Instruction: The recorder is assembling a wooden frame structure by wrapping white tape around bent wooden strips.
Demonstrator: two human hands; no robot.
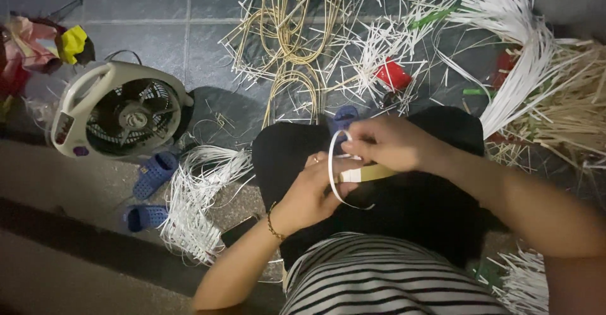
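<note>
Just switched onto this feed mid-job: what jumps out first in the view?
Dead centre, the left hand and right hand work over a dark lap, looping a white strip round a tan cane piece. Behind them the tiled floor is littered with white strip offcuts and coils of tan cane. At left a small white fan lies face-up, with blue sandals beside it.

You have few such things in view. A small red package [392, 74], boxy and glossy, lies on the dark tiled floor among the scattered white strips, just above your hands. A dark flat phone [238, 230] with a blank black screen lies on the floor beside your left forearm, next to a bundle of white strips. The white fan [120, 108] carries a small control panel with a label at its lower left corner, too small to make out.
</note>
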